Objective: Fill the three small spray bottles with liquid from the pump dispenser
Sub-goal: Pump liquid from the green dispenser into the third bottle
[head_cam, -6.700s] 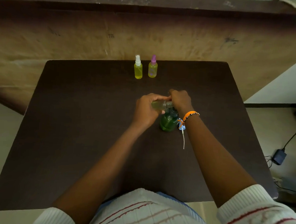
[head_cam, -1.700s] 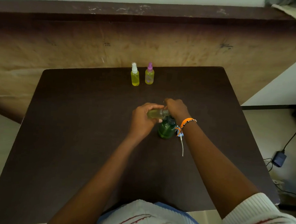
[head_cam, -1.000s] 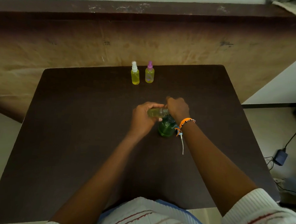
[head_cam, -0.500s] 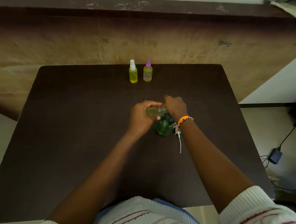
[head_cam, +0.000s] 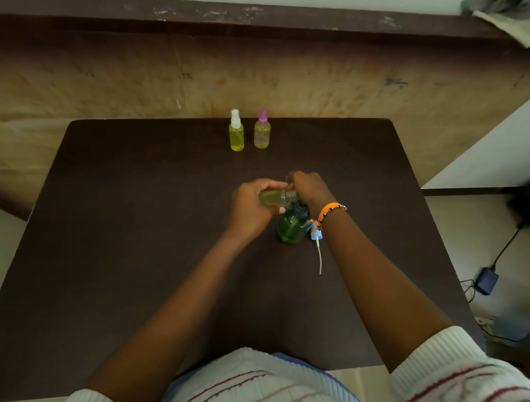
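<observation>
While the left hand [head_cam: 251, 204] grips a small uncapped clear spray bottle [head_cam: 275, 197] of yellowish liquid sideways above the green translucent pump dispenser [head_cam: 290, 226], the right hand [head_cam: 309, 188] curls over the dispenser's top. Beyond the dispenser, two capped yellow-filled bottles [head_cam: 236, 133] stand upright.

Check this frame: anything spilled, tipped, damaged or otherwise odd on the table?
No spill shows. One loose part: a blue spray cap with its dip tube lies on the table beside the green pump dispenser, under the right wrist. The left hand holds the open small bottle nearly sideways at the pump, as filling would require.
</observation>
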Demonstrator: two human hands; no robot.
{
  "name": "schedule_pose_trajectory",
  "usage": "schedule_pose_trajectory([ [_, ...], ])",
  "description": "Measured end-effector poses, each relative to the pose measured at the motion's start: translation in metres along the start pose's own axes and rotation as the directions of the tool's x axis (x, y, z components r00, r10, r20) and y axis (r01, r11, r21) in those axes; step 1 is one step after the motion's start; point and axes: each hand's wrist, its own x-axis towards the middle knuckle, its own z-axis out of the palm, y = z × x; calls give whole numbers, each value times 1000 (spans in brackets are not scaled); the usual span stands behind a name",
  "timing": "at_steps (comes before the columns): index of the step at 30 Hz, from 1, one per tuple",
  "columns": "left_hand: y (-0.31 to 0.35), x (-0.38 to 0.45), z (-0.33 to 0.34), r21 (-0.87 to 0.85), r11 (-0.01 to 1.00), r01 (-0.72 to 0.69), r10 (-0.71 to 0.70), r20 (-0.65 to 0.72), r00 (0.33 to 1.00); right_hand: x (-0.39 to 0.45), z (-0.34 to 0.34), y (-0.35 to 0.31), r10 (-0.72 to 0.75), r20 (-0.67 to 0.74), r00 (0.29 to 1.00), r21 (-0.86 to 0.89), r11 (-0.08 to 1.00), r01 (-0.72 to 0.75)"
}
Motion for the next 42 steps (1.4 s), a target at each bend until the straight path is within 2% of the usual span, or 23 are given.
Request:
schedule_pose_trajectory([
  [5, -3, 0, 1, -19, 1000, 13, -13, -15, 1000, -9, -2, -2, 4, 5, 1000, 28, 1000, -4],
  [11, -5, 0, 4, -17, 1000, 26, -26, -13, 1000, -4, -1, 3, -8, -62, 998, 77, 997, 13],
  [19, -9, -1, 4, -41, 999, 31, -32, -12, 999, -3, -1, 5, -17, -90, 996, 56, 998, 22],
  [27, -3, -1, 1, -32, 999, 26, -26, -7, 1000, 1, -1, -1, -21, -15, 1000, -1, 1000, 21],
  [42, -12, 0, 4, 13, 1000, 27, -26, -29, 999, -6, 2, 2, -40, -105, 994, 12, 999, 42],
])
